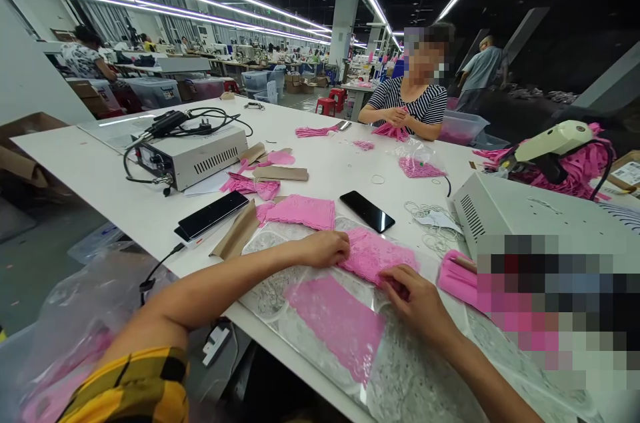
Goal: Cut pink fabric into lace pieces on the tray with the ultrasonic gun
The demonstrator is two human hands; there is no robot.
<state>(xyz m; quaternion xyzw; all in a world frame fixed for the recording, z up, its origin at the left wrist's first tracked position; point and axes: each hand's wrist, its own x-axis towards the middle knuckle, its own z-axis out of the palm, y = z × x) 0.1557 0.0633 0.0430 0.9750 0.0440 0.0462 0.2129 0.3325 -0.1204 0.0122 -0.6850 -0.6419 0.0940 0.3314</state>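
A stack of pink lace pieces point(377, 253) lies on the marble-patterned mat in front of me. My left hand point(325, 248) is closed, pinching the stack at its left edge. At the lower right corner of the same stack, the fingers of my right hand point(413, 296) are curled onto the edge; the thumb is partly hidden. Nearer to me, a flat pink lace piece point(340, 323) shows under a clear, shiny sheet. Just beyond my left hand rests another pink lace stack point(303, 211).
Around the work lie a black phone point(367, 211), a second dark phone point(213, 215), cardboard strips point(235, 233) and rubber bands point(440, 229). A metal machine box point(200, 153) with cables stands left, a larger one point(540, 216) right. Across the table a person point(407, 99) holds pink strips.
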